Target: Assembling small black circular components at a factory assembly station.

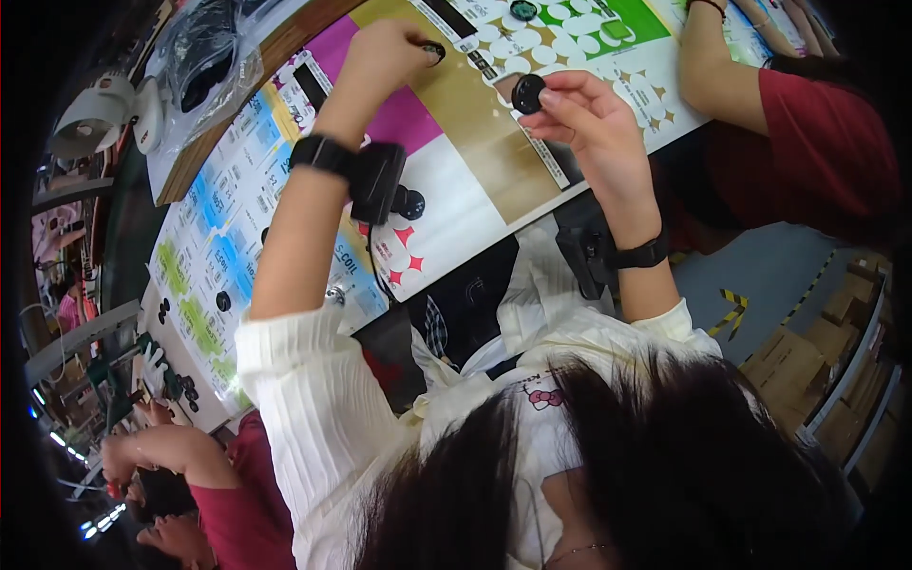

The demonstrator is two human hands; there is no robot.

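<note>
My right hand [591, 116] is raised over the near side of the table. Its thumb and fingers pinch a shiny black round disc [527, 94] by its edge. Farther to the left, my left hand [388, 55] is bent over the printed table covering, its fingers closed on a small dark round piece [434, 52]. The hand partly hides that piece. Below my left wrist, next to the strapped-on black box [377, 180], black round parts [409, 203] lie on the white covering. A dark round piece with a greenish face [523, 10] rests beyond both hands.
A wooden ledge [185, 169] with plastic-wrapped goods [198, 66] borders the far left. More black pieces [223, 301] lie along the table's left part. Co-workers in red sit at both sides, one person's arm [712, 76] on the right. Cardboard boxes [793, 366] stand lower right.
</note>
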